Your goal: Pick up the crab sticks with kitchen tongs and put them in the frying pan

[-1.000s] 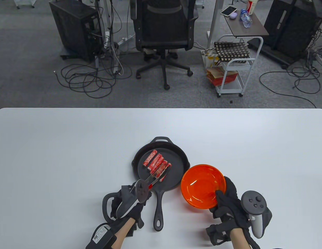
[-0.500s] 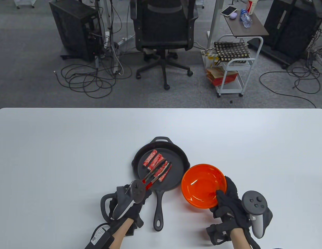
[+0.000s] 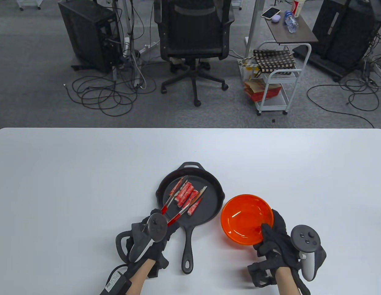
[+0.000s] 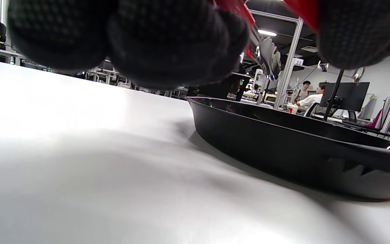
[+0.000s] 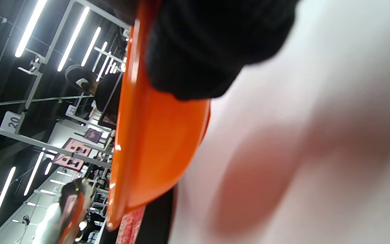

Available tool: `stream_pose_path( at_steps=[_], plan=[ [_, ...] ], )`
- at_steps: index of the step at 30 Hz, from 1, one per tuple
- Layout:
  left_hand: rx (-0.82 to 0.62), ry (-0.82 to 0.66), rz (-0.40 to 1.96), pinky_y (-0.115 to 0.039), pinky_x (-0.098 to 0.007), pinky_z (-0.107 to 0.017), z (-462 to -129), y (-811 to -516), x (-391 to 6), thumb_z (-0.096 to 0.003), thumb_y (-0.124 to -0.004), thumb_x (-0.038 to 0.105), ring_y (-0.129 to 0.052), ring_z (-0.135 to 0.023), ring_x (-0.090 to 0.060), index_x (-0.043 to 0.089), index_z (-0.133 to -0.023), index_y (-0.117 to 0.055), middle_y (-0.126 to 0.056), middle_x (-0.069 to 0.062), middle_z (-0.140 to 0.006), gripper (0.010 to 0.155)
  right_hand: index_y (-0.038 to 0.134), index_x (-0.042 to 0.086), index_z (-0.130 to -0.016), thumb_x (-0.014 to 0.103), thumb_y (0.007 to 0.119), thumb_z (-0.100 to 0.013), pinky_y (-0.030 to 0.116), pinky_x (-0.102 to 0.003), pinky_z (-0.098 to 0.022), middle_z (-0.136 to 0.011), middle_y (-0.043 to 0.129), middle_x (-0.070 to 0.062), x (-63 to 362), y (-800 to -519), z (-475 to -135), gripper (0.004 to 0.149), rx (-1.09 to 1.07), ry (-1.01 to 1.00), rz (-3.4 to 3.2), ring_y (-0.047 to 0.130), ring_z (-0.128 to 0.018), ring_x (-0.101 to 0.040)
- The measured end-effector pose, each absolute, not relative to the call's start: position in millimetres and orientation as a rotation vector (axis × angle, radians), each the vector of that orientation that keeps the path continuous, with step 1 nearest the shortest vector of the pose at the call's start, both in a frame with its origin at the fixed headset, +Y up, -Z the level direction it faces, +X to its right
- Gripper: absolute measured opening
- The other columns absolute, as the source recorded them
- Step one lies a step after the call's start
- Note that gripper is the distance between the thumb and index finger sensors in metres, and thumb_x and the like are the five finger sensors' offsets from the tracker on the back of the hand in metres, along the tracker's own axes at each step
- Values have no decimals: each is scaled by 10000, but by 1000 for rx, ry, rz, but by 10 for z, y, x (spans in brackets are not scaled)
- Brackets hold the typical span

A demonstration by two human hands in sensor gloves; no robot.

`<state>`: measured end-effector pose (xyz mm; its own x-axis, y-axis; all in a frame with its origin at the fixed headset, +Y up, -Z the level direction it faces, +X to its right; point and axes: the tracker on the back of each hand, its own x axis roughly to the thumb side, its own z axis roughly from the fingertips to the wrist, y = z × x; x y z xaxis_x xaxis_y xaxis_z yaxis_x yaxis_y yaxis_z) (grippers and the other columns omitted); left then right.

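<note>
Crab sticks (image 3: 185, 195): 4 or 5, can't fix the count, side by side in 1 pan (image 3: 213, 199), between the spread arms of 1 tongs (image 3: 175, 204). Left hand (image 3: 153, 236) grips tongs' red handles, fingers curled. Right hand (image 3: 275, 238) holds 1 orange bowl (image 3: 244, 216) by near rim, thumb over edge; bowl just right of pan, apart. White table (image 3: 70, 172). Bkgd: office chair (image 3: 193, 33), floor cables, white cart (image 3: 278, 80).

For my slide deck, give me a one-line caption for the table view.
Left hand holds open tongs over crab sticks in the frying pan; right hand grips an orange bowl.
</note>
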<state>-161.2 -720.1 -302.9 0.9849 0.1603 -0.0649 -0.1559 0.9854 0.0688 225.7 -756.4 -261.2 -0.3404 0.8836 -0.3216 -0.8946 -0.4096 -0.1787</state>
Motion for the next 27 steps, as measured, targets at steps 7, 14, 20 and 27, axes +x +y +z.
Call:
stream_pose_path(
  at_steps=[7,14,20,27],
  plan=[
    [66,66,170,-900,-406,-282,-3024,-7215,-1613,-346,-781,833,-1042,-234,-109,96,-987,-766,-1012,41,-626,976,389,65,-1133,207,625,-592,919,-162,-111,-1009,682,-277,2347,-7664,-2650,606,-520,74,1942,1006,-277,-203],
    [51,59,167,-899,-409,-284,-3016,-7227,-1601,-348,-782,833,-1042,-236,-110,106,-992,-764,-1012,43,-630,972,427,65,-1127,207,627,-592,911,-168,-98,-998,712,-260,2418,-7768,-2691,589,-592,119,1982,1002,-261,-198],
    [49,62,176,-899,-411,-287,-3016,-7233,-1607,-349,-779,835,-1042,-241,-112,111,-997,-758,-1009,40,-640,972,467,48,-1117,216,635,-591,912,-192,-117,-975,759,-223,2432,-7805,-2710,578,-623,146,2025,1000,-292,-197],
    [36,63,185,-898,-413,-289,-3017,-7242,-1611,-350,-778,836,-1043,-243,-114,111,-1001,-753,-1008,41,-644,974,475,31,-1115,224,646,-586,919,-212,-157,-958,776,-210,2406,-7762,-2724,588,-650,97,2212,1005,-349,-194]
  ],
)
